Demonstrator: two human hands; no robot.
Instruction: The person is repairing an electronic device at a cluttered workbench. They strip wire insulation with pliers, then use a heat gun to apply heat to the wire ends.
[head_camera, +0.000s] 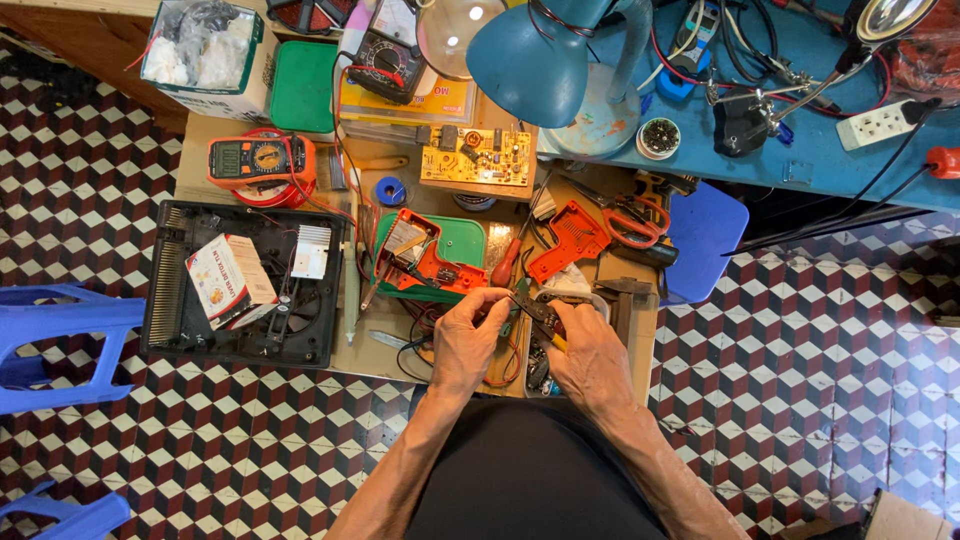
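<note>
Left hand: my left hand (465, 335), lower centre of the frame, is pinched shut on thin wires (497, 322) – fingertips turned right, toward the other hand.
Right hand: my right hand (590, 350) is closed round small pliers (535, 315); a yellow handle shows below the knuckles.
Pliers: the long axis runs from lower right up to upper left, with the tip just beside my left fingertips.
Key relation: the wires lie between both hands, nearer the left, which already holds them.
Above the hands: an opened orange tool body (430, 262) on a green tray (463, 240), just up-left – its separate orange shell (568, 238) up-right.
Desk: the cluttered wooden desk (205, 145) carries it all.
</note>
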